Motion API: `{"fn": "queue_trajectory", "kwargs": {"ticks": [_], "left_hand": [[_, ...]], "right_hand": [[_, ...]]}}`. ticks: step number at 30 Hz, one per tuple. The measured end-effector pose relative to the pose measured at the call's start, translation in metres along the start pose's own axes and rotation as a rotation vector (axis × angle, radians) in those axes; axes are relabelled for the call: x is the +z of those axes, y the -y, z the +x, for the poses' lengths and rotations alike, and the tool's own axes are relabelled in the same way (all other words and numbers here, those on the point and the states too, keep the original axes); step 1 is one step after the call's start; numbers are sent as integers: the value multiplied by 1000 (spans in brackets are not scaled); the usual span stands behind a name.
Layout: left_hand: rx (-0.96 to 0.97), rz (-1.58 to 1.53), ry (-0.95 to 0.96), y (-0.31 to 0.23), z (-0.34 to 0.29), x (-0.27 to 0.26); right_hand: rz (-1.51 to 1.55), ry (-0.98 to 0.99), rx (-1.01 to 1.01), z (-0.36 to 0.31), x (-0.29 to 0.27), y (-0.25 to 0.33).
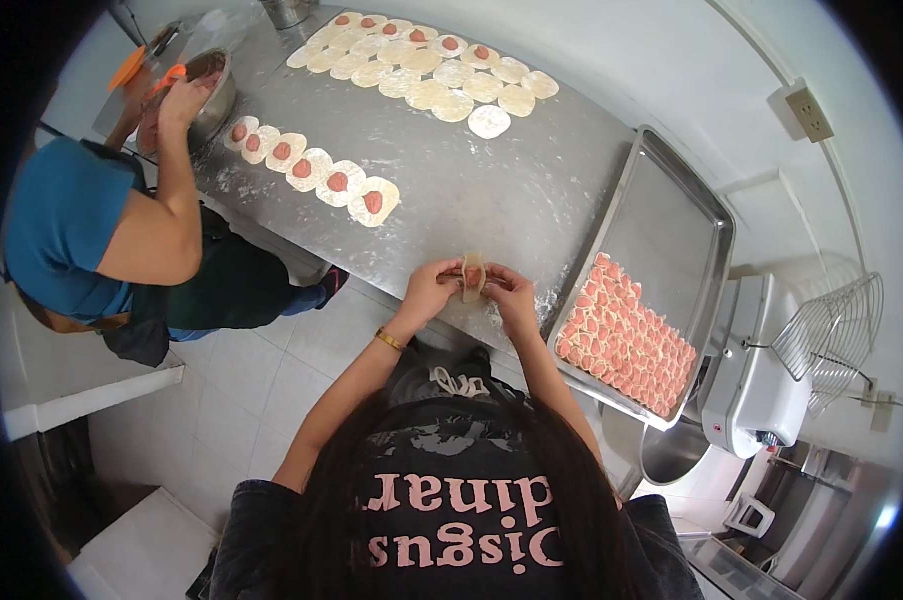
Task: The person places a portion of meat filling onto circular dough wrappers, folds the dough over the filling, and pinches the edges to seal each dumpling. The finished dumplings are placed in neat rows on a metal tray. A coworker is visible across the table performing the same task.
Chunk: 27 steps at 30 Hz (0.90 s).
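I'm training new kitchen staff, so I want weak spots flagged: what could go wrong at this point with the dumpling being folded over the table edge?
The dumpling is pinched between the left hand and right hand right at the steel table edge; a slipped grip could drop it to the floor. Pressing too hard might squeeze out the filling. The tray of finished dumplings overhangs the table edge and might tip if bumped.
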State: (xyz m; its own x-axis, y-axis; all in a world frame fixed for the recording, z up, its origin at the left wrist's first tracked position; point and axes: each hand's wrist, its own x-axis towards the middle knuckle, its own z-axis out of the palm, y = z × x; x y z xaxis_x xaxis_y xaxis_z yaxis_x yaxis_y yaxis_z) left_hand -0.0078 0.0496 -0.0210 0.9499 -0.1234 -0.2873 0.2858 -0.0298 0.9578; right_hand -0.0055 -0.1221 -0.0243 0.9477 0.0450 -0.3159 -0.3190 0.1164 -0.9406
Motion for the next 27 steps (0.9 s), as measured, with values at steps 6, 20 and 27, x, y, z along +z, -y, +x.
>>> {"fn": "queue_trajectory", "kwargs": {"ticks": [6,20,27], "left_hand": [[-63,-188,-46,-8,1,4],[17,-564,-28,-39,-14,16],[176,40,-34,-21,0,20]], "right_hand": [[-27,-46,15,1,-2,9],[-99,-11,-16,-3,-15,33],[-414,22,-215,-3,-25,31]]}}
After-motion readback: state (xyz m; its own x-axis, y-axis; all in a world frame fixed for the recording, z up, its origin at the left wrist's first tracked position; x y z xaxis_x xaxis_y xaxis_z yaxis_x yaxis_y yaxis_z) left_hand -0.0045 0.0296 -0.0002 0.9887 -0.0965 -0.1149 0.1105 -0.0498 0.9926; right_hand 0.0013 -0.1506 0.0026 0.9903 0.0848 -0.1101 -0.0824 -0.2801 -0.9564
